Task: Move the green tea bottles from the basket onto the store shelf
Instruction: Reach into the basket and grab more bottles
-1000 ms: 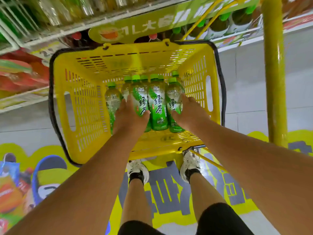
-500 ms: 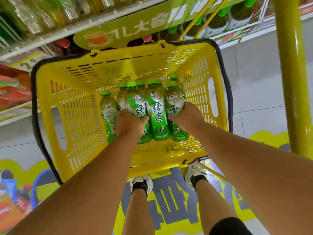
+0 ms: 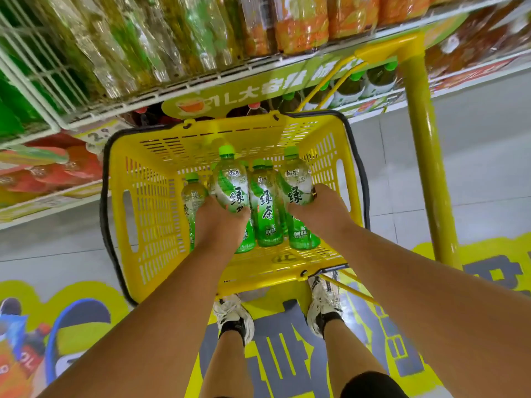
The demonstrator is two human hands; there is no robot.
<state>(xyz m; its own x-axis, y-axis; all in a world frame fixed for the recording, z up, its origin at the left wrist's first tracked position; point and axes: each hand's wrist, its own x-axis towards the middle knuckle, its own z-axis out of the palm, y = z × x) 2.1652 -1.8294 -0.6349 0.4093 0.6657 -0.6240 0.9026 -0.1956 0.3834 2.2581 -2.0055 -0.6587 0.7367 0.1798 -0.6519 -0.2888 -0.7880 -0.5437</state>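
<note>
You see the yellow basket (image 3: pixel 149 219) with slotted walls and a dark rim. On its bottom stand the green tea bottles (image 3: pixel 265 208), upright and close together. The basket sits on a yellow cart frame (image 3: pixel 425 156).

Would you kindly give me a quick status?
Left hand and right hand each grip a bottle. Others stand in basket. Nothing blocking.

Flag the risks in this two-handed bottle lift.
1. Left hand and right hand each grip one bottle low on its body; wet-looking plastic may slip.
2. The loose middle bottle stands squeezed between the lifted pair and could topple.
3. The yellow pole stands close by the basket, risking a knock.
</note>
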